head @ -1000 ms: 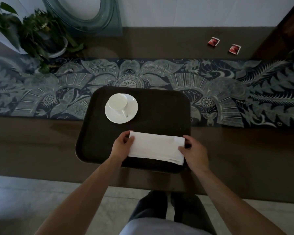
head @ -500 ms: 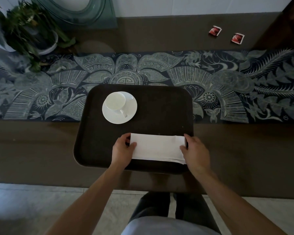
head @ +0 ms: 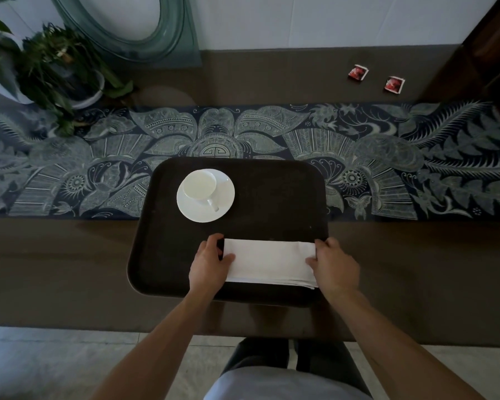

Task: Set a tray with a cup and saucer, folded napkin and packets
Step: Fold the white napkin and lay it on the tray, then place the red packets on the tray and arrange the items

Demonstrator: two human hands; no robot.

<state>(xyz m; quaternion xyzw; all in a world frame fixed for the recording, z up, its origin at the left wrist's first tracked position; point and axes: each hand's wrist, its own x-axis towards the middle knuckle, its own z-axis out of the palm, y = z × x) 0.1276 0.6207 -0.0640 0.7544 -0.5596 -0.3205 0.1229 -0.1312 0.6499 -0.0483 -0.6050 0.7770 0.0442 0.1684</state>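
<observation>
The cup (head: 200, 184) is sitting on its saucer (head: 224, 197) at the far left of the dark tray (head: 286, 197), leaving the near strip free – and there the left hand (head: 210, 265) is pinching the folded napkin (head: 269, 262) at its left end, thumb on top and fingers (head: 214, 241) curled round the edge, seemingly to square it with the tray's front rim. The right hand (head: 334, 265) is gripping the other short end the same way, so the napkin is lying flat between the two hands, touching both. Far off to the right – on the bare surface (head: 272, 79) beyond the patterned runner (head: 416, 157) – the two red packets (head: 358, 73) are waiting well apart from the tray, probably next.
</observation>
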